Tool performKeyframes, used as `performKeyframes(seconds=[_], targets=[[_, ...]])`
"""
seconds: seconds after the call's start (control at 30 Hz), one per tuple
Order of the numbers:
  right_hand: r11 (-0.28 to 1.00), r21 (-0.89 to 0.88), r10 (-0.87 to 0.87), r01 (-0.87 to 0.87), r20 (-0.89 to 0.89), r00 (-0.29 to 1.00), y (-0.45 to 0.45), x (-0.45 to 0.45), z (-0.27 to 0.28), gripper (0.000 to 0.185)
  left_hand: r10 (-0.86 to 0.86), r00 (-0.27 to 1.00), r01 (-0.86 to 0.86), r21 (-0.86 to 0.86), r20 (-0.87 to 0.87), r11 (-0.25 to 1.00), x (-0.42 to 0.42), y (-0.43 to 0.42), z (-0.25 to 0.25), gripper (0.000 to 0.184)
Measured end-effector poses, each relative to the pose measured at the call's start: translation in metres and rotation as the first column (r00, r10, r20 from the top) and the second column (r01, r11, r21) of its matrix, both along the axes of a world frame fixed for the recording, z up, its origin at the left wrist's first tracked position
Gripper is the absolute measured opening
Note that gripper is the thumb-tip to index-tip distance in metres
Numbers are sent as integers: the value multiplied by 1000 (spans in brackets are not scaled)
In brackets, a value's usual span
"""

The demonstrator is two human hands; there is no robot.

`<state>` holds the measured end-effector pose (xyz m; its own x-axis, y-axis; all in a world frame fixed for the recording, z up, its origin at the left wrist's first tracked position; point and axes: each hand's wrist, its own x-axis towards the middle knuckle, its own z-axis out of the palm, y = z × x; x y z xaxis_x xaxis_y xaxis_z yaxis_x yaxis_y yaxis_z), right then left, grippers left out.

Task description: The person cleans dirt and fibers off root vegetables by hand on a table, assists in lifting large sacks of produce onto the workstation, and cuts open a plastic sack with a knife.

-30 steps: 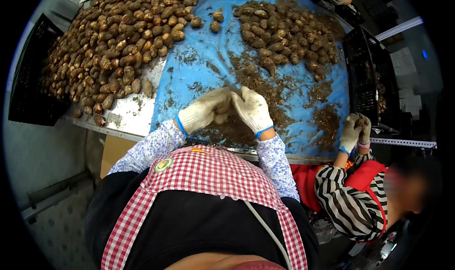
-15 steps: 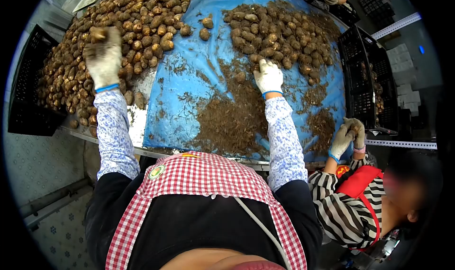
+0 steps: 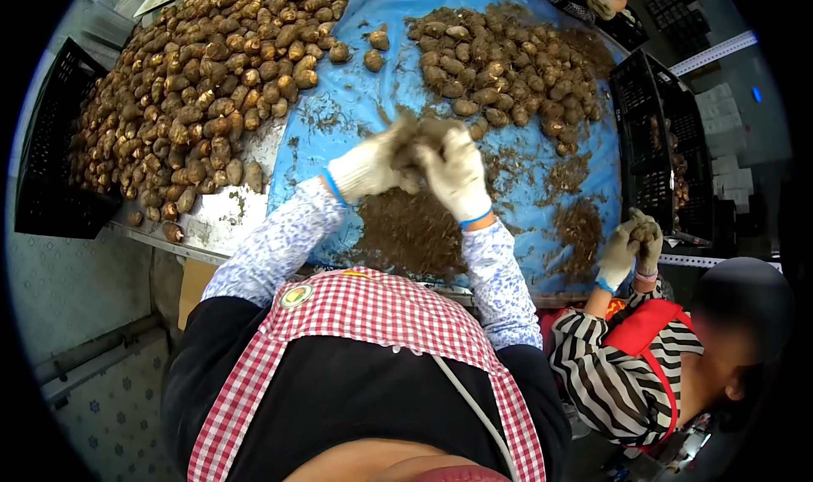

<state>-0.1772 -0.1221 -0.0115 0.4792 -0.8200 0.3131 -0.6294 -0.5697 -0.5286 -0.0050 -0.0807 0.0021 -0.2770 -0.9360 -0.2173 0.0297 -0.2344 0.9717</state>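
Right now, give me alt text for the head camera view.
Gloved left hand and right hand meet, blurred, above a dirt-strewn blue sheet. A larger heap of brown tubers lies left, a smaller heap ahead-right; a co-worker is at right.

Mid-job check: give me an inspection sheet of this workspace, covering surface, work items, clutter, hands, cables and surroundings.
Surface: blue sheet on a metal tabletop, bare metal visible at left; sheet wrinkled and soiled.
Work items: large pile of brown tubers at left; smaller, dirtier pile at far right; two loose tubers between.
Clutter: loose dirt and root debris nearest the apron, more to the right.
Hands: gloved left hand and right hand together over the sheet; grip blurred, contents unclear.
Cables: pale cord down the wearer's front, purpose unclear.
Surroundings: black crates at both sides; co-worker at right.
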Motion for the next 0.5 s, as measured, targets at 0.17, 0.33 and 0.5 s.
performKeyframes(seconds=[0.17,0.33,0.5], targets=[[960,-85,-274,267,-86,958,31,-6,4,16,246,954,-217,-173,173,961,-34,0,-75,50],[951,-246,-99,187,331,939,17,-7,-89,28,478,637,42,-647,605,762,-30,34,11,46],[769,638,-470,49,511,720,60,18,-21,36,388,856,-194,-483,342,854,-10,25,-21,40]])
